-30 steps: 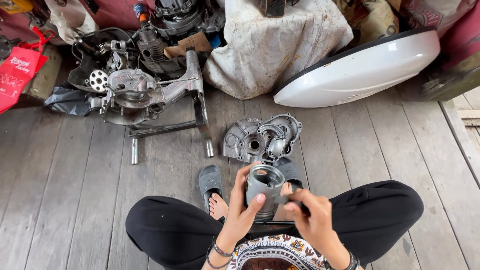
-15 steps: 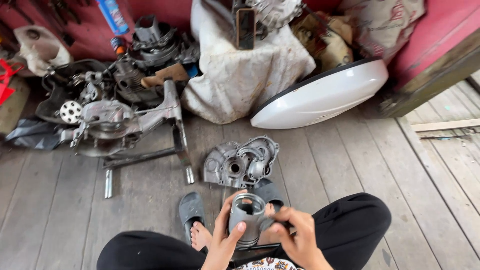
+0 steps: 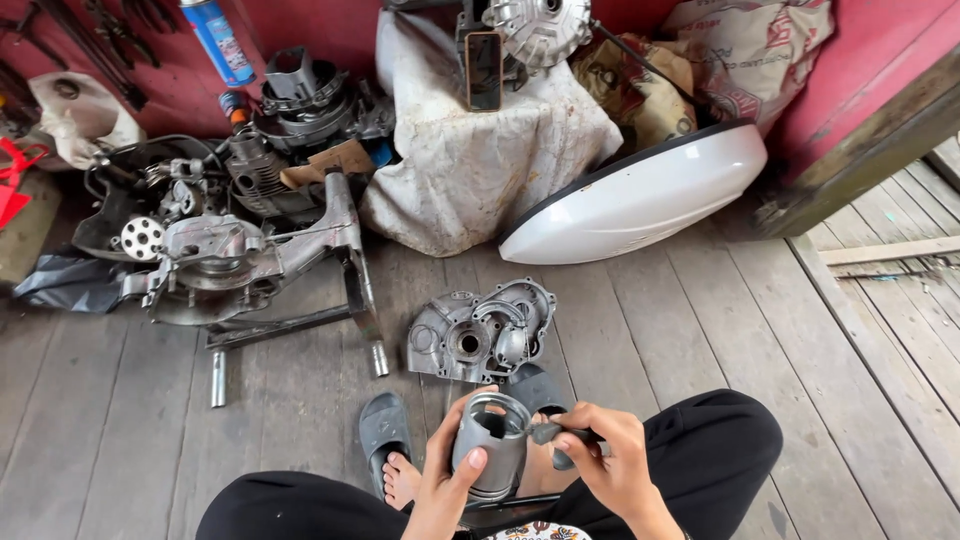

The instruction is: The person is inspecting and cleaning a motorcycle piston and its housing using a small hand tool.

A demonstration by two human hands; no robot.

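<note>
View shifted closer, plank floor [image 3: 700, 330], red wall [image 3: 330, 25]

Your left hand [image 3: 450, 490] grips a grey metal piston [image 3: 490, 445] upright over your lap, while your right hand [image 3: 610, 465] holds a dark tool [image 3: 550, 432] against its rim; an engine case half [image 3: 480, 330] lies on the plank floor [image 3: 700, 330] just beyond.

We are in an informal motor-scooter repair workshop, seated on a weathered plank floor [image 3: 700, 330] against a red wall [image 3: 330, 25]. Engine parts lie everywhere: a swing-arm engine assembly [image 3: 230, 265], a bare crankcase half [image 3: 480, 335], a finned cylinder [image 3: 300, 90], a white body side panel [image 3: 635, 200]. Hand tools hang on the wall [image 3: 120, 25], beside a blue spray can [image 3: 218, 40] and stained cloth [image 3: 480, 160].
</note>
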